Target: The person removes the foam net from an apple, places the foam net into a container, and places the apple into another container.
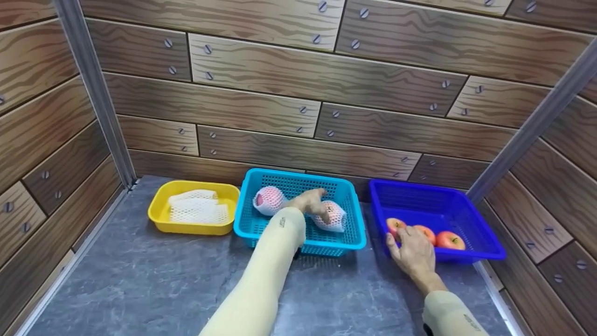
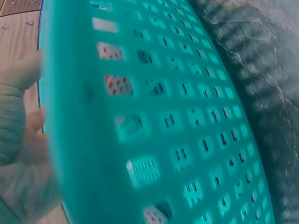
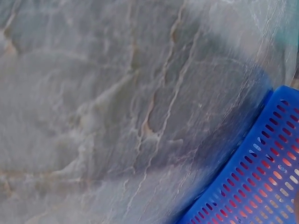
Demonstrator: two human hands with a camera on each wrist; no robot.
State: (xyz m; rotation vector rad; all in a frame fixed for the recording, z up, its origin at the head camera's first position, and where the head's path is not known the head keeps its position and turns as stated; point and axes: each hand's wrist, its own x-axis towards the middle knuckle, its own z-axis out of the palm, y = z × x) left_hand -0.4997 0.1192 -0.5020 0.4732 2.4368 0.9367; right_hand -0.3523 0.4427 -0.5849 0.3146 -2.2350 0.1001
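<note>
My left hand is over the teal basket, its fingers spread apart. One digit overlaps the upper left of a fruit in a white foam net; a second netted fruit lies left of the wrist. In the left wrist view, part of the left hand shows behind the basket's rim. My right hand reaches over the front wall of the blue basket. Its thumb and fingers hold the leftmost apple between them. Two more apples, one partly hidden and one in fuller view, lie right of it.
A yellow tray holding several white foam nets stands left of the teal basket. The containers stand in a row on a grey marbled tabletop, before a wood-patterned back wall. Similar walls rise at both sides.
</note>
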